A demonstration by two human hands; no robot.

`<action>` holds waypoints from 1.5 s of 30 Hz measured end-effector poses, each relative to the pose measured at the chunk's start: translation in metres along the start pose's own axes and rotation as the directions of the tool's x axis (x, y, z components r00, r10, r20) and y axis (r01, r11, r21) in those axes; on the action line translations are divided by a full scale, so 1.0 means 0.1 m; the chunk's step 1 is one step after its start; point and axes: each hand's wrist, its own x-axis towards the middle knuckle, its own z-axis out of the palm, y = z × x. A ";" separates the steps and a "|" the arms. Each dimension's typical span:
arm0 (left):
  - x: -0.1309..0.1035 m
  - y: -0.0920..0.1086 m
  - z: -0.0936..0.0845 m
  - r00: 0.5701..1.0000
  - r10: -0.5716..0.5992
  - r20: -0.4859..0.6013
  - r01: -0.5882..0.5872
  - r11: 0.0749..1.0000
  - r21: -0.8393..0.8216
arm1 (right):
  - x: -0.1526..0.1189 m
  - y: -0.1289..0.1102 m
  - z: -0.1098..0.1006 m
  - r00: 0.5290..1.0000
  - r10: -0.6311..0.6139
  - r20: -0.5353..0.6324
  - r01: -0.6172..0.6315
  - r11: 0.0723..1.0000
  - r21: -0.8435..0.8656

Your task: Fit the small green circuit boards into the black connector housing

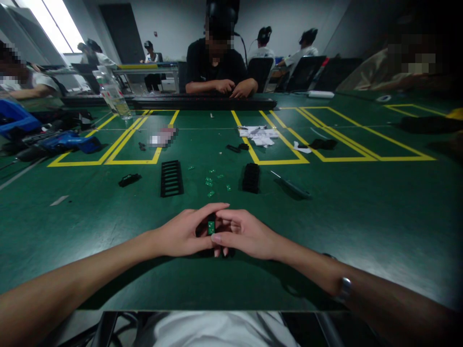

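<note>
My left hand [184, 233] and my right hand [251, 236] meet close above the green table, both closed round one small thing. Between the fingers shows a small green circuit board [211, 228], with a dark part around it mostly hidden by my hands. My right thumb presses at the board's lower edge. Just beyond lie several loose green circuit boards [209, 181]. A slotted black plastic strip [171, 178] is to their left, and a black ribbed block [251, 178] to their right. A screwdriver [292, 185] rests further right.
Farther off lie a black piece [129, 180], crumpled white paper [258, 135] and dark scraps [323, 144]. Blue power tools [75, 143] and plastic bottles [117, 96] are at the left. A person [220, 62] sits opposite, behind a long black rail [206, 102].
</note>
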 end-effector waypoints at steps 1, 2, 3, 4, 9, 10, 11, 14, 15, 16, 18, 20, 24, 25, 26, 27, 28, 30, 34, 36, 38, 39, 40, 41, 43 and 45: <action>0.00 0.00 0.00 1.000 0.003 0.002 -0.003 1.000 -0.001 | 0.00 0.00 0.00 1.000 0.000 0.001 0.000 1.000 -0.001; 0.00 0.00 0.00 1.000 0.006 0.003 -0.006 1.000 -0.001 | 0.00 0.00 0.00 1.000 0.001 0.002 -0.001 1.000 -0.002; 0.00 0.00 0.00 1.000 0.007 0.004 -0.007 1.000 -0.001 | 0.00 0.00 0.00 1.000 0.002 0.002 -0.002 1.000 -0.002; 0.00 0.00 0.00 1.000 0.007 0.004 -0.007 1.000 0.000 | 0.00 0.01 0.00 1.000 0.003 0.001 -0.003 1.000 -0.002; 0.00 0.01 0.00 1.000 0.000 0.013 0.000 1.000 -0.002 | 0.01 0.03 0.00 1.000 -0.007 0.008 0.006 1.000 0.010; -0.01 0.01 -0.01 1.000 -0.001 0.013 0.001 1.000 0.001 | 0.01 0.04 -0.01 1.000 -0.011 0.008 0.011 1.000 0.016; -0.01 0.01 -0.01 1.000 -0.001 0.010 0.001 1.000 0.006 | 0.02 0.04 -0.01 1.000 -0.016 0.007 0.016 1.000 0.022; -0.02 0.01 -0.01 1.000 0.006 0.001 -0.006 1.000 0.012 | 0.03 0.06 -0.01 1.000 -0.031 0.002 0.031 0.998 0.045; -0.02 0.01 -0.01 1.000 0.013 -0.001 -0.013 1.000 0.005 | 0.03 0.07 -0.01 0.999 -0.036 0.002 0.036 0.998 0.054; -0.02 0.01 -0.01 1.000 0.021 -0.004 -0.021 1.000 -0.005 | 0.03 0.07 -0.01 0.999 -0.042 0.001 0.042 0.997 0.064; -0.02 0.00 -0.01 0.999 0.040 -0.008 -0.041 0.999 -0.029 | 0.03 0.08 -0.02 0.999 -0.053 0.002 0.053 0.995 0.083; -0.02 -0.01 0.00 0.998 0.062 -0.014 -0.063 0.997 -0.053 | 0.03 0.08 -0.02 0.998 -0.060 0.004 0.059 0.994 0.096; -0.02 -0.01 0.00 0.996 0.083 -0.011 -0.084 0.990 -0.110 | 0.03 0.07 -0.02 0.998 -0.063 -0.001 0.062 0.990 0.124; -0.01 -0.01 0.00 0.997 0.082 -0.002 -0.081 0.989 -0.127 | 0.03 0.06 -0.02 0.998 -0.063 -0.004 0.063 0.989 0.131; -0.01 -0.01 0.00 0.997 0.081 0.009 -0.078 0.987 -0.144 | 0.03 0.06 -0.03 0.998 -0.065 -0.008 0.066 0.988 0.138; -0.01 -0.01 0.00 0.997 0.080 0.018 -0.077 0.984 -0.160 | 0.03 0.06 -0.03 0.998 -0.069 -0.014 0.070 0.987 0.145; -0.01 -0.01 0.00 0.996 0.082 0.025 -0.076 0.982 -0.175 | 0.03 0.07 -0.03 0.997 -0.072 -0.022 0.074 0.986 0.152; 0.00 -0.01 0.00 0.996 0.088 0.030 -0.080 0.976 -0.201 | 0.03 0.08 -0.03 0.996 -0.077 -0.043 0.083 0.983 0.165; 0.00 -0.02 0.00 0.994 0.107 0.004 -0.104 0.973 -0.207 | 0.04 0.09 -0.03 0.996 -0.067 -0.065 0.078 0.980 0.182; -0.01 -0.03 0.00 0.992 0.121 -0.024 -0.123 0.977 -0.172 | 0.05 0.09 -0.03 0.996 -0.067 -0.067 0.079 0.979 0.190; -0.02 -0.04 0.00 0.989 0.135 -0.058 -0.140 0.983 -0.115 | 0.06 0.08 -0.04 0.995 -0.080 -0.065 0.091 0.976 0.199; -0.02 -0.05 0.00 0.986 0.143 -0.084 -0.149 0.986 -0.074 | 0.07 0.07 -0.04 0.994 -0.088 -0.064 0.099 0.974 0.205; -0.03 -0.05 0.00 0.982 0.153 -0.115 -0.157 0.987 -0.030 | 0.07 0.07 -0.05 0.993 -0.096 -0.062 0.107 0.971 0.213; -0.03 -0.06 0.00 0.975 0.164 -0.151 -0.163 0.986 0.017 | 0.07 0.07 -0.05 0.993 -0.103 -0.061 0.114 0.968 0.223; -0.04 -0.07 0.00 0.959 0.188 -0.213 -0.174 0.981 0.085 | 0.08 0.07 -0.06 0.992 -0.113 -0.059 0.125 0.960 0.250; -0.04 -0.07 0.00 0.947 0.207 -0.245 -0.183 0.976 0.119 | 0.08 0.08 -0.07 0.991 -0.120 -0.055 0.131 0.952 0.275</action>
